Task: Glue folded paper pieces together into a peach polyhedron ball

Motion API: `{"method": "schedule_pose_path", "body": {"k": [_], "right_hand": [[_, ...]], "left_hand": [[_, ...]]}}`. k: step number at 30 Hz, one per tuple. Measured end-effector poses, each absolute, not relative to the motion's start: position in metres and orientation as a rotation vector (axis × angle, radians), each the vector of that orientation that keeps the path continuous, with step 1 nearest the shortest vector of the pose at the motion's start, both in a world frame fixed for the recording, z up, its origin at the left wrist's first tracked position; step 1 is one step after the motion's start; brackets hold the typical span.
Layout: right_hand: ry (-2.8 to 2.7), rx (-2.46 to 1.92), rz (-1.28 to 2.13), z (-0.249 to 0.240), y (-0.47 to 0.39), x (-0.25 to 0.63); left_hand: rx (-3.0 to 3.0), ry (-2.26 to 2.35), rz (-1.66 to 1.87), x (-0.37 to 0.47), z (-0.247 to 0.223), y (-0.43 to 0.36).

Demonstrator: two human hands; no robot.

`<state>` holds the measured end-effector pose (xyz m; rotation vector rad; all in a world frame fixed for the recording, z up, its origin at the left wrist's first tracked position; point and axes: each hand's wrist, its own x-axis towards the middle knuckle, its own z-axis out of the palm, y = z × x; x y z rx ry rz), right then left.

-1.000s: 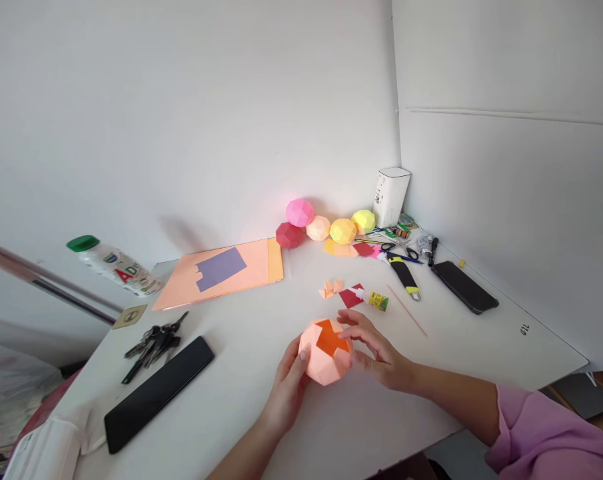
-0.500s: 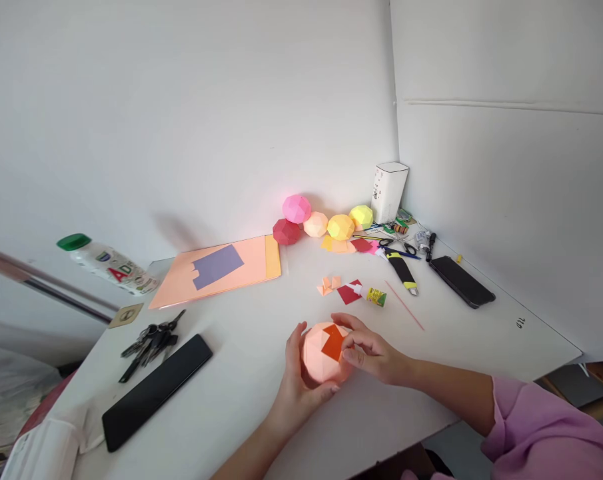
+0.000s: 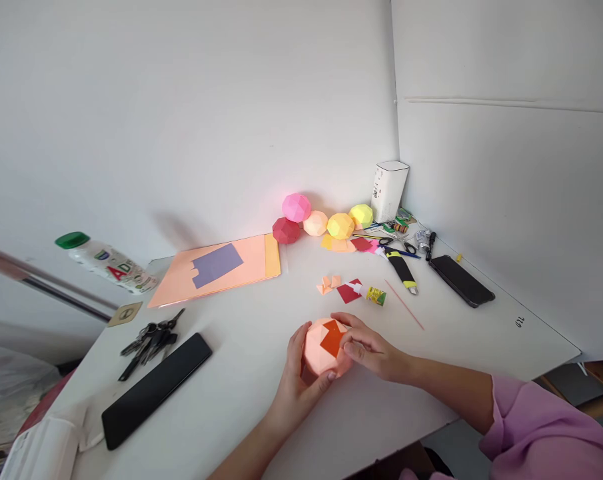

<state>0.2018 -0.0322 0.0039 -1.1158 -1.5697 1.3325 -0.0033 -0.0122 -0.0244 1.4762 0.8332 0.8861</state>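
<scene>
A peach-coloured faceted paper ball [image 3: 315,353] is held above the front part of the table. My left hand [image 3: 292,383] wraps round its left side and underside, thumb at the lower front. On its upper face shows a deep orange angular patch [image 3: 332,340]; I cannot tell whether this is an opening or a piece of paper. Curled fingers of my right hand [image 3: 374,350] grip the ball's right side at the edge of that patch, hiding part of it. Beyond the ball lie small folded peach paper pieces [image 3: 326,285], a red paper square [image 3: 348,293] and a glue tube [image 3: 376,296].
Several coloured paper balls [image 3: 340,226] stand against the back wall. A cutter knife [image 3: 402,270], scissors [image 3: 404,247] and a black phone [image 3: 461,281] lie on the right. Leftward are peach sheets [image 3: 251,257], keys [image 3: 154,340], a long black object [image 3: 156,390] and a white bottle [image 3: 108,263].
The ball has turned or tilted slightly in my hands, and my left thumb has shifted up onto its lower front. My right fingers have closed a little further round the patch's edge.
</scene>
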Motion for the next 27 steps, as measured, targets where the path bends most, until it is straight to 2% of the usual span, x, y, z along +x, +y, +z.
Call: {"method": "schedule_pose_path", "body": {"k": [6, 27], "right_hand": [[-1.388, -1.107, 1.322, 0.004, -0.030, 0.203], [-1.253, -1.162, 1.433, -0.010, -0.022, 0.204]], "left_hand": [[1.391, 0.835, 0.855, -0.003, -0.030, -0.012], [1.878, 0.913, 0.794, -0.008, -0.042, -0.010]]}}
